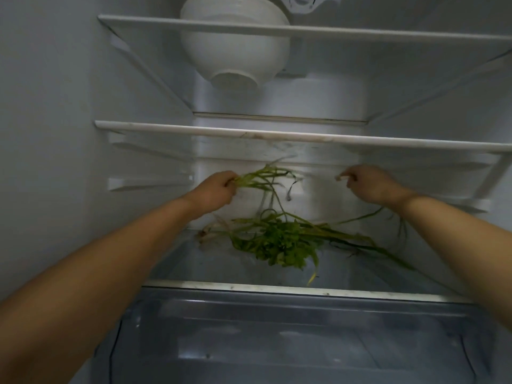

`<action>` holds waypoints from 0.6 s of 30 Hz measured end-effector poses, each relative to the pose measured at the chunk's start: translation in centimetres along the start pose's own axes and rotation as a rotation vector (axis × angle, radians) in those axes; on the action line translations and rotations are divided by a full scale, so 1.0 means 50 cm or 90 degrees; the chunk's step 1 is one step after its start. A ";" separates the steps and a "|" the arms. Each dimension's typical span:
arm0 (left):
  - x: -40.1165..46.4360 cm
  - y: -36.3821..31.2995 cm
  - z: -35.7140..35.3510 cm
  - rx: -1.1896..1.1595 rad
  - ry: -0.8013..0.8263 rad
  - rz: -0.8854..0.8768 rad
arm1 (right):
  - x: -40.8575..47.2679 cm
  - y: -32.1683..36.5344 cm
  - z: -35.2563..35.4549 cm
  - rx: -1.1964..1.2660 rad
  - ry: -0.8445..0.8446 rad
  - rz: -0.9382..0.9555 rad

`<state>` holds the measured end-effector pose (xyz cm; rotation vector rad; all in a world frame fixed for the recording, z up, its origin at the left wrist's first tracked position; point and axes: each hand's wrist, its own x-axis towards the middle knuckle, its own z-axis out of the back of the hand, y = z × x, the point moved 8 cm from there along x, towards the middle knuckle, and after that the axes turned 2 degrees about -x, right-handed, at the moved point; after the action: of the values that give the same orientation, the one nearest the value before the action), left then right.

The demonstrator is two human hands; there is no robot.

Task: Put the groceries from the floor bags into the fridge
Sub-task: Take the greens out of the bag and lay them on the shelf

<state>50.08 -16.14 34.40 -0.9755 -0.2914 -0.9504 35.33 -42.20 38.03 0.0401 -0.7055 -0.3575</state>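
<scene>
Nearest the camera, at the foot of the open fridge (55, 106), sits a clear drawer (291, 328), its front edge just under the lowest glass shelf (194, 267). Two bare forearms reach over that drawer into the compartment above the shelf.

A loose bunch of greens (279, 239) lies on the lowest shelf, toward the far wall, leafy part in the middle, thin stalks trailing out to the right and pale root ends to the left.

The left hand (216, 189) is raised above the shelf, left of centre. Its fingers are curled around a few green stems (263, 178), which stick out to the right and droop down toward the bunch.

The right hand (371, 187) is raised at the same height, to the right. Its fingertips are pinched together on something small and pale; what it is cannot be told. A thin stalk hangs below this wrist.

Above the hands runs the white front edge of the middle shelf (277, 134). Higher up, on the top shelf (360, 33), stands a white bowl (235, 51), seen through the glass from below.
</scene>
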 end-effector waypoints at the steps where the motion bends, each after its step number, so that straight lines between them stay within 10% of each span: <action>1: -0.005 -0.011 -0.012 -0.111 0.016 0.016 | -0.002 0.024 0.007 -0.056 0.004 0.036; 4: -0.050 -0.015 -0.077 -0.279 0.253 0.103 | -0.008 0.084 0.018 -0.181 0.015 0.112; 7: -0.118 0.024 -0.134 0.005 0.526 0.129 | -0.017 0.132 0.010 -0.225 0.053 0.165; 9: -0.121 0.041 -0.151 0.255 0.532 0.052 | -0.022 0.166 0.005 -0.269 0.065 0.204; 18: -0.050 0.053 -0.230 0.527 0.390 0.008 | -0.050 0.147 -0.016 -0.547 0.152 0.258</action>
<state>48.55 -23.49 24.95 0.0834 -0.1300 -0.9453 36.34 -34.51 36.99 -0.8508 -0.2680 -0.2352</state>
